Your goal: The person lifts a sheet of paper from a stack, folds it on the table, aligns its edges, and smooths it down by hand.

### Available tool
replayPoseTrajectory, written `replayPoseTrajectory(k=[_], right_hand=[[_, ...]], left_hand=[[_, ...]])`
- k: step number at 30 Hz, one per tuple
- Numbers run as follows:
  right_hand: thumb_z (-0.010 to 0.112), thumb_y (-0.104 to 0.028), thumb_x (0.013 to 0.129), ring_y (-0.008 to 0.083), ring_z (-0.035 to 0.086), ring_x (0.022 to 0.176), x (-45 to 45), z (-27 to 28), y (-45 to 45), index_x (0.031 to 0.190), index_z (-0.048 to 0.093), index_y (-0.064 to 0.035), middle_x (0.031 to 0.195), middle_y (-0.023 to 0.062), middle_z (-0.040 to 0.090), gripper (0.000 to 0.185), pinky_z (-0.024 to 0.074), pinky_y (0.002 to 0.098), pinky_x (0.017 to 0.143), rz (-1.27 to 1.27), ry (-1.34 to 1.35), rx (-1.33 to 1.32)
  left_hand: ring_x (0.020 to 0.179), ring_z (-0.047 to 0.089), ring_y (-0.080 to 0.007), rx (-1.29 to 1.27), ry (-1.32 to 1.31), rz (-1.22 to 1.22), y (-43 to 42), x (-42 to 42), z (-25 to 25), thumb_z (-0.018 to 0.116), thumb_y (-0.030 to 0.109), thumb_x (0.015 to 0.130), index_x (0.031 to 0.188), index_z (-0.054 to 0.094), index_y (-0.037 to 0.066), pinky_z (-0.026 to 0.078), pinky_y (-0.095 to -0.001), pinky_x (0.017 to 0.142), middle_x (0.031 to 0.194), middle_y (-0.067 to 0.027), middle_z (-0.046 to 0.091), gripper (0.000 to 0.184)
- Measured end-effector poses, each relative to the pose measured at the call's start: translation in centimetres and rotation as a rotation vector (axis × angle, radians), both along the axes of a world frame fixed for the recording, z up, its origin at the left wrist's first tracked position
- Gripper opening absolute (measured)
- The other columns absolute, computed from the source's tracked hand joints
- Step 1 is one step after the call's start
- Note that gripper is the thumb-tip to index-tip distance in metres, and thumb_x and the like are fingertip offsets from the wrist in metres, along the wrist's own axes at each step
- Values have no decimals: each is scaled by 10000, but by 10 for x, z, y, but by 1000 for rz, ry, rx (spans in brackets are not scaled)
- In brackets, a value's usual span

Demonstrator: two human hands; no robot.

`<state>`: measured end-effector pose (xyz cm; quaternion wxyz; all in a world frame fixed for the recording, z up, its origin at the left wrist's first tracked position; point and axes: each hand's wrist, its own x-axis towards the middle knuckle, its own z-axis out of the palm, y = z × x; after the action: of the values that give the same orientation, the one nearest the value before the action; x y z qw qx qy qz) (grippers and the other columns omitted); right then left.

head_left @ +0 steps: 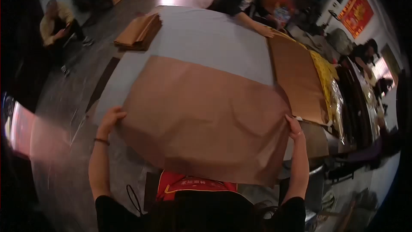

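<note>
A large brown sheet (pixel 193 103), which looks like kraft paper, stretches between my two hands above the near part of the table. My left hand (pixel 112 118) pinches its left edge, and my right hand (pixel 294 126) grips the right edge. Creases run across the middle of the sheet, and its near edge droops over the table's front. Beneath it lies a pale grey table surface (pixel 206 32), partly covered. I cannot tell whether the far edge of the sheet rests on the table.
Folded brown sheets (pixel 139 31) are stacked at the table's far left corner. More brown sheets (pixel 296 71) lie along the right side, beside yellow wrapping (pixel 325 79). A co-worker's hand (pixel 264 30) touches that right stack. Another person (pixel 56 23) sits at the left.
</note>
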<state>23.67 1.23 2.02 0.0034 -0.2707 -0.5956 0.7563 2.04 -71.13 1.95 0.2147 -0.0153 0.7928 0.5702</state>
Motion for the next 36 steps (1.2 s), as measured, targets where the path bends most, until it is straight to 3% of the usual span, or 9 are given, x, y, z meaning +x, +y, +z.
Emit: replayPoseTrajectory(k=[6, 11, 14, 20, 24, 26, 28, 30, 36], right_hand=[[546, -262, 906, 242, 501, 1098, -20, -8, -12, 1309, 420, -28, 1251, 100, 499, 483, 459, 392, 881, -44, -27, -68], [577, -222, 881, 237, 505, 1085, -13, -16, -10, 1301, 427, -34, 1249, 105, 495, 484, 458, 397, 887, -137, 1, -16], [553, -190, 897, 232, 526, 1056, -2, 9, -12, 1274, 434, -26, 1183, 103, 528, 428, 468, 371, 874, -160, 53, 4], [516, -190, 920, 240, 546, 1046, 24, 84, -39, 1297, 418, -23, 1201, 113, 531, 423, 474, 389, 873, -212, 202, -53], [503, -239, 929, 262, 506, 1107, 42, 14, -15, 1319, 388, -2, 1267, 121, 489, 470, 457, 401, 894, -377, 147, -70], [520, -268, 920, 264, 505, 1102, 38, -1, -30, 1312, 389, 7, 1262, 125, 491, 497, 457, 396, 886, -448, 106, -83], [530, -281, 913, 264, 509, 1092, 29, -28, -36, 1300, 400, 13, 1255, 131, 494, 503, 458, 391, 879, -501, 88, -103], [522, -306, 912, 263, 523, 1066, 17, -99, -17, 1274, 420, 18, 1239, 135, 504, 496, 467, 383, 849, -549, 71, -134], [511, -293, 915, 267, 485, 1124, -9, -69, -74, 1315, 375, -8, 1297, 123, 451, 509, 455, 398, 886, -568, 143, -278]], left_hand=[[820, 565, -156, -182, 136, 167, 14, 5, 31, 539, 52, 795, 1008, 587, -27, 444, -281, 751, 920, -46, 609, 232], [698, 513, -133, -195, 125, -16, -14, -60, -27, 503, 10, 788, 956, 589, -23, 413, -250, 625, 787, -9, 572, 191], [651, 482, -124, -206, 175, -26, 34, -64, 2, 496, 2, 794, 905, 574, -20, 391, -241, 584, 729, 11, 535, 137], [815, 519, -153, -128, 407, -69, 91, -141, 4, 510, 41, 845, 1066, 560, -30, 426, -291, 719, 904, -50, 587, 237], [1032, 533, -246, -80, 761, -21, 156, -206, 6, 530, 74, 846, 1273, 480, 46, 434, -329, 848, 1124, -108, 578, 431], [1212, 423, -319, -459, 710, -147, 194, -179, 48, 540, 103, 839, 1346, 418, 99, 357, -414, 982, 1319, -134, 465, 521], [1296, 315, -317, -779, 1097, -135, 217, -146, 47, 496, 68, 890, 1380, 375, 102, 245, -487, 1053, 1387, -138, 377, 506], [1335, 231, -325, -802, 1187, -265, 237, -88, 70, 510, 79, 878, 1373, 387, 104, 170, -524, 1064, 1434, -127, 307, 510], [1325, 236, -364, -533, 1137, -788, 232, 23, 33, 646, 190, 799, 1289, 480, 126, 148, -565, 1044, 1428, -150, 310, 521]])
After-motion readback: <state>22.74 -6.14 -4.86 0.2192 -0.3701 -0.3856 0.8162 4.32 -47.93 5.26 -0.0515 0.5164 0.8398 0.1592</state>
